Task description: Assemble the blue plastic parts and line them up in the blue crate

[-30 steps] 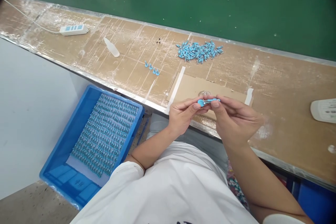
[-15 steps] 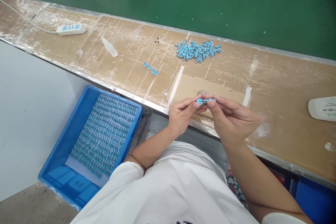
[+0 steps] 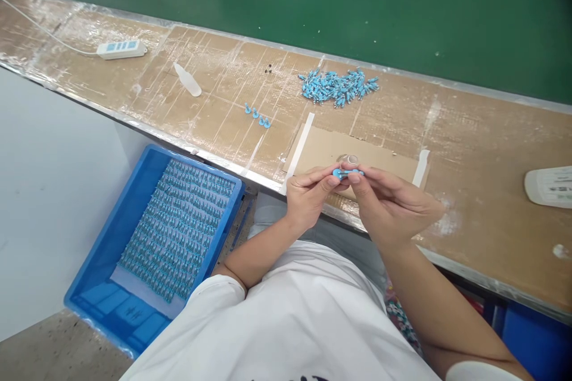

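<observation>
Both my hands meet over the near edge of the brown workbench (image 3: 473, 149). My left hand (image 3: 308, 196) and my right hand (image 3: 391, 205) each pinch one small blue plastic part (image 3: 346, 173) between thumb and fingertips, held level just above a taped cardboard sheet (image 3: 322, 152). A small clear ring (image 3: 350, 159) lies on that sheet right behind the part. A heap of loose blue parts (image 3: 338, 86) lies farther back on the bench. Three more blue parts (image 3: 258, 115) sit to the left of the sheet.
A blue tray (image 3: 107, 250) with rows of several blue parts rests low at my left. On the bench lie a small white bottle (image 3: 188, 80), a white power strip (image 3: 121, 49) with its cord, and a white device (image 3: 549, 187) at the right. A green surface runs behind the bench.
My hands have drifted slightly left with the blue part still pinched between them. Nothing else on the bench has moved.
</observation>
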